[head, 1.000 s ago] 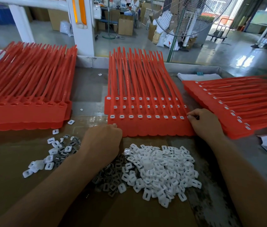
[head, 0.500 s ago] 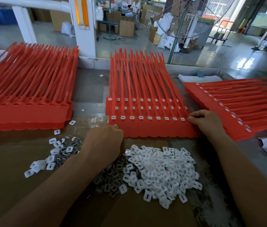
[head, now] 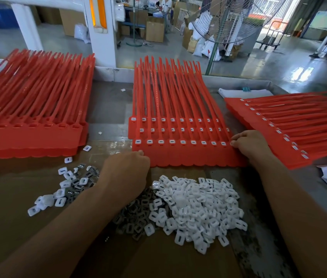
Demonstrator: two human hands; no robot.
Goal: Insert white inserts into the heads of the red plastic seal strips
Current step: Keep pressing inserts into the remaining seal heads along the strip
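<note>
Item: front sheet of red seal strips, flat on the table, every head in its near row showing white. Light, thin and bendy, I judge; best taken by the solid base band, not the loose tails. My right hand pinches its right end; my left hand curls at the near-left corner (contents hidden, cannot tell). White inserts: small, scatter-prone, heaped just beside. Right stack crowds that edge; free room lies leftward.

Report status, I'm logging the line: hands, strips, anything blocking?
Left hand curled at near-left corner of middle strip sheet, grip unseen. Right hand fingertips at front row's right-end head. Its visible heads filled. Loose white inserts close, nothing blocking.
</note>
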